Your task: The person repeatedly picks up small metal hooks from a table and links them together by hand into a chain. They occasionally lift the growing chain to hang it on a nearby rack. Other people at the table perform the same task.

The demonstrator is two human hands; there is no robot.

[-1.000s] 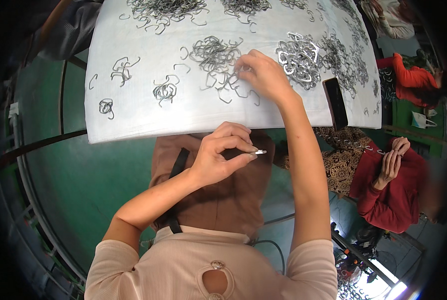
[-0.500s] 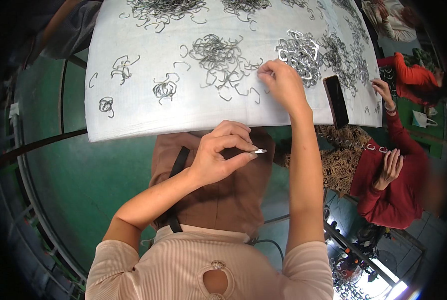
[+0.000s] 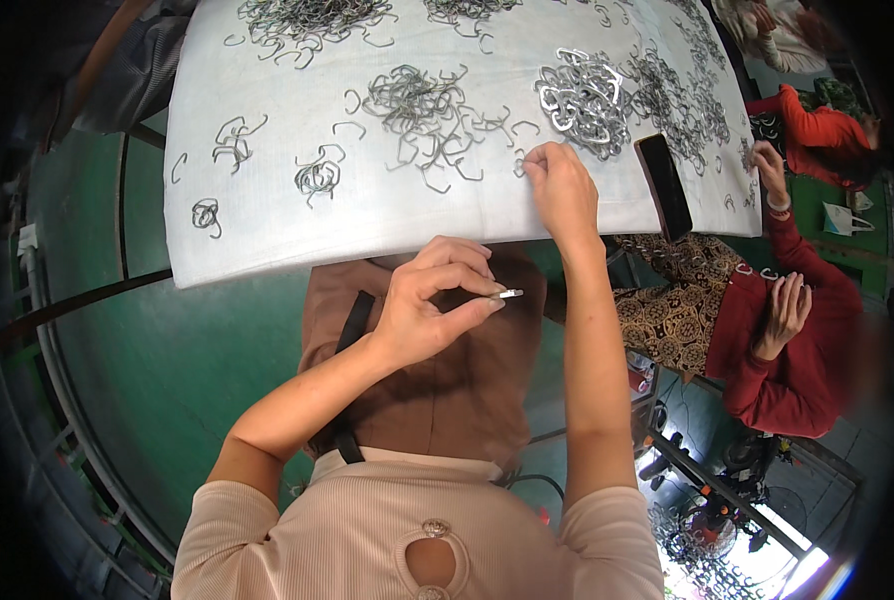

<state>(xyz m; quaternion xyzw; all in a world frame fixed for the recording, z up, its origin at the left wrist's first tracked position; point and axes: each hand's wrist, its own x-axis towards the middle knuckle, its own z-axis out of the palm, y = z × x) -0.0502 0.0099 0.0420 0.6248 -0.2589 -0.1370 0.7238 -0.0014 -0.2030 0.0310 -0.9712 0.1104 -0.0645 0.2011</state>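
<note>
Held over my lap, my left hand pinches a small shiny silver metal link between thumb and forefinger. Its end sticks out past the fingertips. My right hand is at the near part of the white-covered table, thumb and forefinger closed on a small bent wire hook. Beyond and left of that hand lies a loose heap of grey bent wire hooks. A denser pile of bright silver links lies just beyond it on the right.
A dark phone lies right of my right hand. Small wire clusters sit on the left, larger heaps at the far side. On the right, a co-worker in a red sleeve reaches onto the table near more metal pieces.
My right hand has drawn slightly toward me, away from the silver pile, and a small hook now shows at its fingertips. The left hand keeps its pinch; the view has shifted slightly.
</note>
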